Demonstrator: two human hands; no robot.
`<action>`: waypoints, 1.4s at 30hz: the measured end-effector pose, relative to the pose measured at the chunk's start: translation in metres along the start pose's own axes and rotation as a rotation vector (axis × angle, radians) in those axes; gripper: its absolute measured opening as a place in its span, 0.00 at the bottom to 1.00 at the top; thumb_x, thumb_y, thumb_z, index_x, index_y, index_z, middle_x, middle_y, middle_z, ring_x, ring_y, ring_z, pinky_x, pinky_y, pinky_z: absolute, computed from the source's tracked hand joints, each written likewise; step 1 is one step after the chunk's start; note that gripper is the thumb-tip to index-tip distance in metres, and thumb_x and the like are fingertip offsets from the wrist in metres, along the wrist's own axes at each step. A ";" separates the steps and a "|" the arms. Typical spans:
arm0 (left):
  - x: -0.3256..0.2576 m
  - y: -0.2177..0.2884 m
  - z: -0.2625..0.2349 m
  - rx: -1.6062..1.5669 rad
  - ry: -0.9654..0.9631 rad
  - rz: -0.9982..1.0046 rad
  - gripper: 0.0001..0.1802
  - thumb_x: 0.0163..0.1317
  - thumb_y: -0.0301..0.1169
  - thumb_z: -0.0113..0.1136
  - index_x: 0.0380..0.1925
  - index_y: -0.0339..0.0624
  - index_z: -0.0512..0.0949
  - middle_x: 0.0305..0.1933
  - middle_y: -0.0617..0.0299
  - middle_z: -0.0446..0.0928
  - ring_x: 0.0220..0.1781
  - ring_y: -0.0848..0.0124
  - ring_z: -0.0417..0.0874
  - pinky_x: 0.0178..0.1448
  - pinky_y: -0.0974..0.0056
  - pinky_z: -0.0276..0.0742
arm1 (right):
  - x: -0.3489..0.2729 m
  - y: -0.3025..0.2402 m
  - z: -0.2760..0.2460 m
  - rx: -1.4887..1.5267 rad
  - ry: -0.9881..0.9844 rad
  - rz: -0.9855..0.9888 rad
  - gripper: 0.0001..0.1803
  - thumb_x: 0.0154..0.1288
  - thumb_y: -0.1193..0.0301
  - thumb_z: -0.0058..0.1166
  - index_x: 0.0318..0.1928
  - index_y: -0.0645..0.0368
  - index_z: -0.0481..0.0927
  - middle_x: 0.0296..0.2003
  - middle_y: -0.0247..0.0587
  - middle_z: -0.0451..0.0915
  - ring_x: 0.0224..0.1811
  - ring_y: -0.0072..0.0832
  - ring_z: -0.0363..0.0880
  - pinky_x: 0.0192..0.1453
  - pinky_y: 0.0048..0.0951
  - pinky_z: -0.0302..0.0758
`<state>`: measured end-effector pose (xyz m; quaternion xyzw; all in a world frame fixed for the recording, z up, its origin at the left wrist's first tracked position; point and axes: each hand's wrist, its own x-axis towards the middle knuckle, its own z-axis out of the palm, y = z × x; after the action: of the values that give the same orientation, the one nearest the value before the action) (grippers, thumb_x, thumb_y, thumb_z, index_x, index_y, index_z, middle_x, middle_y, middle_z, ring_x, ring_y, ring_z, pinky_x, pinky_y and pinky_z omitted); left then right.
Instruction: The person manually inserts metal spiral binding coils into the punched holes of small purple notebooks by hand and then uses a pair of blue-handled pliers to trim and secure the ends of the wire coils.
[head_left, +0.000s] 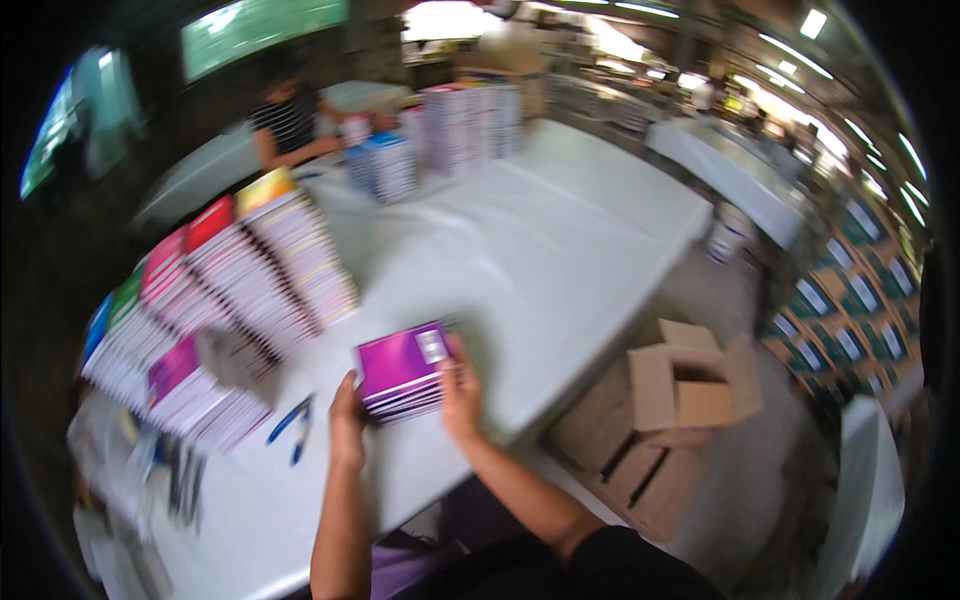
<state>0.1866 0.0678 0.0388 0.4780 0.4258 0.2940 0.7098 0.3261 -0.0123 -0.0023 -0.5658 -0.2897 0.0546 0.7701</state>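
Observation:
Between my two hands is a short stack of purple-covered notebooks (395,362), over the white table near its front edge. My left hand (347,418) presses on the stack's left side. Its right side is gripped by my right hand (461,396), fingers near a white label on the top cover. Left of my left hand lie blue-handled pliers (293,425), their handles spread. Farther left, another pile of purple notebooks (205,390) stands in front of tall stacks with red (210,222), yellow, pink, green and blue covers.
The white-covered table (520,260) runs to the far right. Across it, a person in a striped top (285,125) sits by more notebook stacks (470,125). An open cardboard box (690,385) stands right of the table. Stacked cartons (850,295) line the far right.

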 end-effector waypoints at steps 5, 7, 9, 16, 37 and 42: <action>-0.018 0.072 -0.051 0.639 0.593 1.095 0.23 0.59 0.28 0.55 0.55 0.34 0.68 0.55 0.49 0.72 0.59 0.57 0.71 0.62 0.60 0.63 | -0.003 -0.007 -0.004 -0.076 -0.042 -0.104 0.37 0.68 0.57 0.41 0.68 0.68 0.46 0.69 0.53 0.46 0.73 0.41 0.40 0.73 0.35 0.37; -0.023 0.113 -0.091 0.938 0.729 1.221 0.25 0.52 0.23 0.55 0.53 0.37 0.69 0.53 0.48 0.73 0.56 0.52 0.71 0.62 0.56 0.63 | -0.003 -0.011 -0.003 -0.123 0.010 -0.198 0.37 0.68 0.60 0.41 0.68 0.67 0.45 0.69 0.56 0.44 0.73 0.44 0.39 0.73 0.39 0.37; -0.030 0.137 -0.129 1.373 0.794 0.978 0.25 0.51 0.24 0.53 0.53 0.38 0.70 0.55 0.47 0.72 0.59 0.52 0.70 0.63 0.54 0.63 | -0.005 -0.016 -0.002 -0.197 0.046 -0.319 0.35 0.66 0.66 0.46 0.66 0.68 0.48 0.69 0.57 0.45 0.72 0.47 0.40 0.72 0.45 0.38; -0.073 0.123 -0.163 1.582 0.707 1.084 0.17 0.54 0.21 0.49 0.45 0.40 0.77 0.48 0.53 0.78 0.50 0.57 0.79 0.53 0.60 0.75 | -0.035 -0.038 -0.002 -0.258 -0.017 -0.694 0.31 0.64 0.70 0.48 0.64 0.66 0.54 0.67 0.55 0.52 0.71 0.42 0.49 0.71 0.46 0.46; -0.118 -0.048 -0.094 0.074 0.158 0.425 0.16 0.57 0.16 0.48 0.47 0.36 0.71 0.42 0.62 0.73 0.43 0.75 0.73 0.51 0.71 0.67 | -0.076 -0.041 0.022 0.190 -1.148 0.231 0.12 0.60 0.75 0.56 0.45 0.62 0.78 0.40 0.35 0.81 0.42 0.17 0.75 0.50 0.22 0.71; -0.116 -0.053 -0.087 0.096 0.171 0.455 0.16 0.57 0.18 0.50 0.46 0.37 0.70 0.43 0.62 0.70 0.47 0.75 0.69 0.52 0.71 0.65 | -0.077 -0.035 0.023 0.374 -0.992 0.272 0.11 0.58 0.77 0.59 0.42 0.63 0.78 0.39 0.38 0.82 0.43 0.19 0.77 0.51 0.23 0.72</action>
<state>0.0565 -0.0102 0.0112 0.5680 0.3792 0.4650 0.5633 0.2428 -0.0370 0.0038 -0.3582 -0.5275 0.4646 0.6145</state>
